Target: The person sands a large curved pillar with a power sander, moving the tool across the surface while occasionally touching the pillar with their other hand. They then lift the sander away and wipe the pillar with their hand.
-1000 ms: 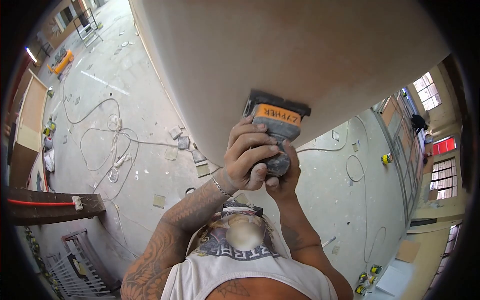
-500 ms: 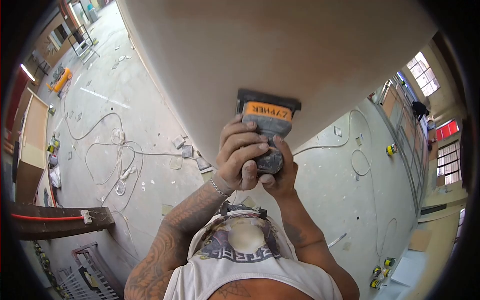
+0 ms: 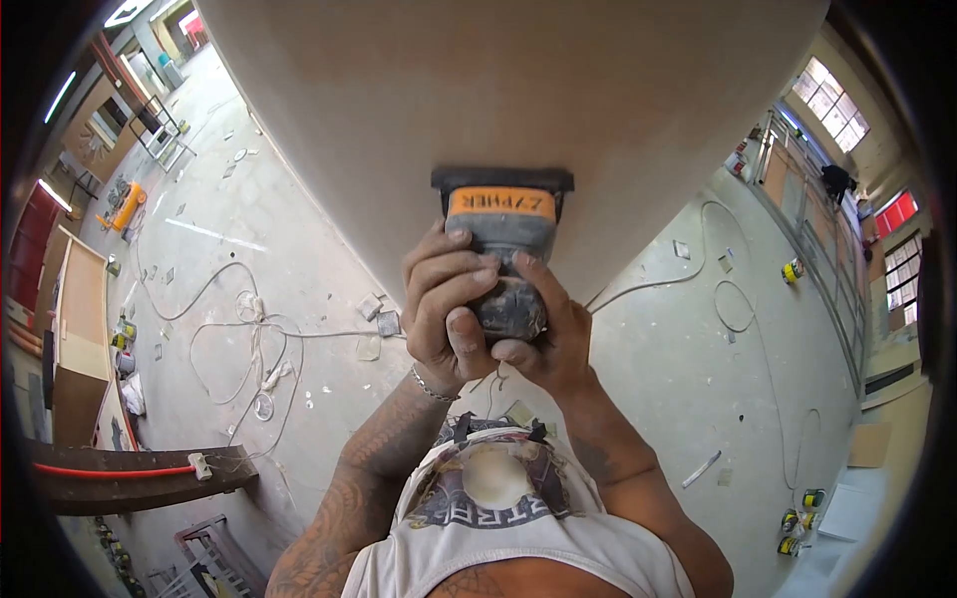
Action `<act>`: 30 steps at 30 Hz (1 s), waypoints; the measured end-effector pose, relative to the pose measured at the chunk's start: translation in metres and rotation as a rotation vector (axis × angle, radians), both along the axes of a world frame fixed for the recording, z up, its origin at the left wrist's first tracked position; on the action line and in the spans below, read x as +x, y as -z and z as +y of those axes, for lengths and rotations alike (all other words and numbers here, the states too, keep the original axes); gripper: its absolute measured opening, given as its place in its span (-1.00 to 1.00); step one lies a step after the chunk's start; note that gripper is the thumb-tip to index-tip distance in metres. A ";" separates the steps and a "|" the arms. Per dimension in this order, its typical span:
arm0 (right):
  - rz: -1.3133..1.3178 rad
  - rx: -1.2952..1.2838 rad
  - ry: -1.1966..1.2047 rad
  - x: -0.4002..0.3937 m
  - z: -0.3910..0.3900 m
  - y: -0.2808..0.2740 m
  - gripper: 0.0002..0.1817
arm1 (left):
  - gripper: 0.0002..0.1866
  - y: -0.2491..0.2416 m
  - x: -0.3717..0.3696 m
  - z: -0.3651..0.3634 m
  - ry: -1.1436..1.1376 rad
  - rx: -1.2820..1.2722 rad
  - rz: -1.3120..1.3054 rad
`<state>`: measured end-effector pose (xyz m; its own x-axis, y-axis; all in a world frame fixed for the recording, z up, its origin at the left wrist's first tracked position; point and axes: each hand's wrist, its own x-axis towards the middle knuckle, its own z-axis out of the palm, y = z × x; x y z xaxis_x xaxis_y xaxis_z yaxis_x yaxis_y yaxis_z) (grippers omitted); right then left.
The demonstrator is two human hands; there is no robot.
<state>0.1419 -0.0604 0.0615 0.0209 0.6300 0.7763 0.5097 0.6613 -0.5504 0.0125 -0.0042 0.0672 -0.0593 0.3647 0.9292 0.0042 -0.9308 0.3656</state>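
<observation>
Both of my hands are wrapped round a dusty black-and-grey power sander (image 3: 513, 231) with an orange label reading ZYPHER. My left hand (image 3: 449, 299) closes on its left side, fingers laid over the body and thumb near the rear end. From the right, my right hand (image 3: 550, 324) grips the rounded rear end. The sander's flat black pad lies against a large pale panel (image 3: 498, 90), which has smooth, brownish patches. Fingers and palms cover part of the sander's body.
Cables (image 3: 239, 324) loop across the dusty floor (image 3: 329, 439) at left, among small scattered square pieces. A brown beam (image 3: 130, 478) with a red hose juts in at lower left. Several cans (image 3: 797, 523) stand at lower right. Metal framing (image 3: 812, 249) runs along the right.
The sander, held in both hands, has moved left and slightly up in view along the panel. It has turned from tilted to nearly level. The surroundings shift slightly with my head.
</observation>
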 end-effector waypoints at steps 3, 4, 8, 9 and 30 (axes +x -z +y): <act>0.025 0.016 0.011 -0.002 0.002 -0.031 0.01 | -0.62 -0.037 -0.003 0.005 0.031 0.031 0.008; 0.051 0.039 0.001 -0.005 0.004 -0.039 0.01 | -0.62 -0.047 -0.004 0.007 0.041 0.048 0.004; 0.084 0.037 -0.010 -0.010 0.004 -0.041 0.00 | -0.62 -0.048 -0.009 0.011 0.041 0.055 0.021; 0.073 0.016 -0.002 -0.010 0.003 -0.036 -0.01 | -0.62 -0.042 -0.009 0.007 0.026 0.019 0.028; 0.063 -0.078 -0.028 -0.020 0.002 0.002 -0.05 | -0.51 -0.002 -0.024 0.007 -0.032 -0.016 0.159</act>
